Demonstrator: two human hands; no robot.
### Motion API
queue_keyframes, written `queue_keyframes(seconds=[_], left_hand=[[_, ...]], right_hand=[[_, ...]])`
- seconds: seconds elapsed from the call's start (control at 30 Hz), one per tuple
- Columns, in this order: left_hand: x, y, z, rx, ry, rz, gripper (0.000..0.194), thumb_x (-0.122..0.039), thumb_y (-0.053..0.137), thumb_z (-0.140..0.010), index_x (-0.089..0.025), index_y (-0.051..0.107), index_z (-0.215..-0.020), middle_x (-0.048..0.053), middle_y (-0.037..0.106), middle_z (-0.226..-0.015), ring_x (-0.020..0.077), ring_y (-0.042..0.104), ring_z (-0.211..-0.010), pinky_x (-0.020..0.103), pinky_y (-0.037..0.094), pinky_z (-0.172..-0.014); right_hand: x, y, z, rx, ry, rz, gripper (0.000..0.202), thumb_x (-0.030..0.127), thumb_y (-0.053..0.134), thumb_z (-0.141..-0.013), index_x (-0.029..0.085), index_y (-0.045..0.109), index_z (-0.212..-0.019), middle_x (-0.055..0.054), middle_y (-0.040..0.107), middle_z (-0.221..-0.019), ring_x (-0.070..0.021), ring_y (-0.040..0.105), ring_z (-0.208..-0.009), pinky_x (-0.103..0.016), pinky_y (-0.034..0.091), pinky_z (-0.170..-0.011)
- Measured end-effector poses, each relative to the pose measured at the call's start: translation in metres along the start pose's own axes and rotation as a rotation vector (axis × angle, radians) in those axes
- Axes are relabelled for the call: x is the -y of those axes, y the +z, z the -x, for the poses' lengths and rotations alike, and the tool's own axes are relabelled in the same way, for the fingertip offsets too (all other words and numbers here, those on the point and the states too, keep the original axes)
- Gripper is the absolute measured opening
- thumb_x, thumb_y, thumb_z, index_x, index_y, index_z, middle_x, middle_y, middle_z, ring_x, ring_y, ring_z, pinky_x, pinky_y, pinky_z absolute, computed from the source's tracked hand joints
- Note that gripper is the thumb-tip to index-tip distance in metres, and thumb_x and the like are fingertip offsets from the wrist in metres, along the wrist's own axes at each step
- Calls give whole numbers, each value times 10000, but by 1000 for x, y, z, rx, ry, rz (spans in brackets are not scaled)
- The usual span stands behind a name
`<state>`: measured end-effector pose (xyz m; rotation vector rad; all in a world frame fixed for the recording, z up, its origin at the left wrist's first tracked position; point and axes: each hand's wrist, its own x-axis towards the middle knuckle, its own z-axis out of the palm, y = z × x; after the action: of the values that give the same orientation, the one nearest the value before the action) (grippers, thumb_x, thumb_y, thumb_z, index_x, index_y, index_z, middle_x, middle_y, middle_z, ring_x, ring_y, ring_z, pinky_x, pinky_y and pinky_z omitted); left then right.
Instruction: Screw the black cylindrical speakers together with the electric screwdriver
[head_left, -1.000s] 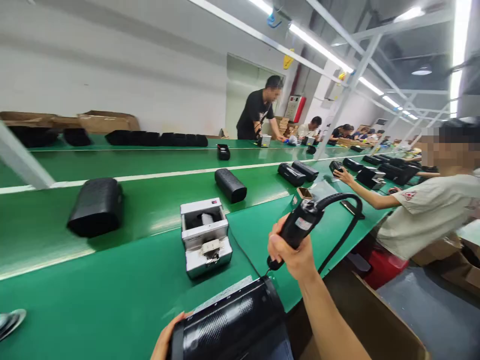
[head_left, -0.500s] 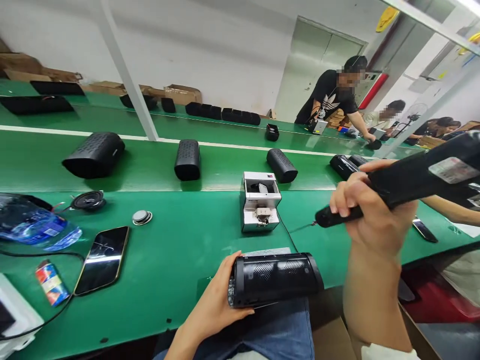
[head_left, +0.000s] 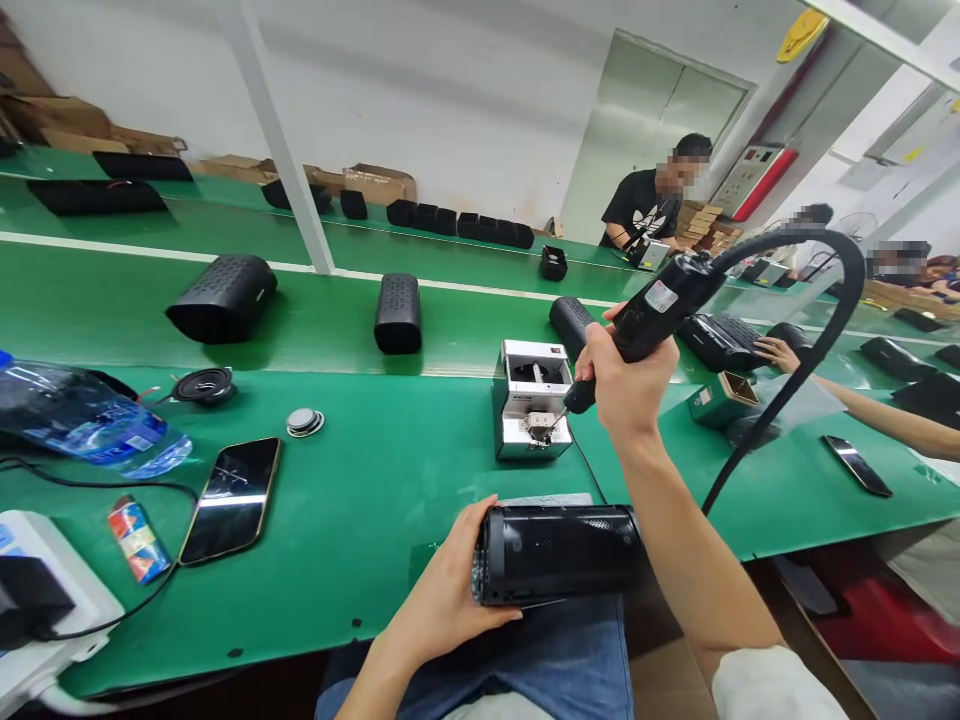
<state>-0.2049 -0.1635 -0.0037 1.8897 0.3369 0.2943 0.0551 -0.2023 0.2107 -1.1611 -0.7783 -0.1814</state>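
Note:
My left hand (head_left: 457,575) grips the left end of a black speaker housing (head_left: 562,555), which lies on its side at the table's front edge, above my lap. In my right hand (head_left: 630,375) is a black electric screwdriver (head_left: 660,300) with a thick cable looping off to the right. Its bit points down and left, at the front outlet of a silver screw feeder (head_left: 532,400). Whether a screw sits on the bit is too small to tell. Part of the housing's right end is hidden behind my right forearm.
To the left lie a phone (head_left: 231,500), a lighter (head_left: 139,540), a water bottle (head_left: 97,420), a loose speaker driver (head_left: 204,385) and a round metal part (head_left: 304,422). More black housings (head_left: 397,312) stand behind. A co-worker's hand (head_left: 780,355) reaches in at right, near a green box (head_left: 724,400).
My right hand has swung left and away from me, bringing the screwdriver's bit to the feeder. My left hand still holds the housing in about the same place.

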Motion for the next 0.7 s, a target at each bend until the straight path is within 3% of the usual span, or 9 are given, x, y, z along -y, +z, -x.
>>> queue_keyframes(seconds=[0.13, 0.3, 0.47, 0.57, 0.7], left_hand=[[1, 1, 0, 1, 2, -15, 1263, -119, 1035, -724, -315, 338, -1759, 183, 446, -1829, 450, 463, -1707, 674, 366, -1445], [-1, 1, 0, -12, 5, -27, 1270, -142, 1057, -728, -320, 336, -1759, 169, 481, -1794, 434, 529, -1656, 641, 420, -1423], [-4, 0, 0, -18, 35, -40, 1236, -146, 1048, -749, -314, 344, -1751, 176, 474, -1800, 434, 513, -1674, 642, 417, -1426], [-3, -1, 0, 8, 56, -43, 1234, -200, 1055, -772, -297, 325, -1763, 197, 435, -1838, 443, 468, -1710, 657, 391, -1440], [-1, -1, -3, 6, 122, -61, 1279, -271, 1081, -778, -248, 297, -1788, 241, 430, -1832, 461, 449, -1716, 676, 380, -1438]], right_hand=[[-1, 2, -1, 19, -4, -11, 242, 302, 844, -875, 249, 641, -995, 97, 589, -630, -133, 550, -435, -285, 503, -436], [-7, 5, -9, 286, 28, -95, 272, 356, 835, -883, 253, 625, -1021, 114, 535, -589, -132, 517, -407, -294, 486, -437], [-4, 0, -8, 201, 34, -63, 316, 391, 874, -889, 253, 612, -1001, 112, 525, -608, -118, 506, -404, -281, 469, -420], [16, -8, 2, 192, 43, -90, 271, 313, 874, -861, 256, 641, -986, 116, 521, -578, -119, 492, -401, -276, 458, -424], [70, -16, 24, 197, 95, -186, 238, 188, 876, -832, 259, 703, -980, 105, 519, -580, -117, 451, -402, -288, 428, -408]])
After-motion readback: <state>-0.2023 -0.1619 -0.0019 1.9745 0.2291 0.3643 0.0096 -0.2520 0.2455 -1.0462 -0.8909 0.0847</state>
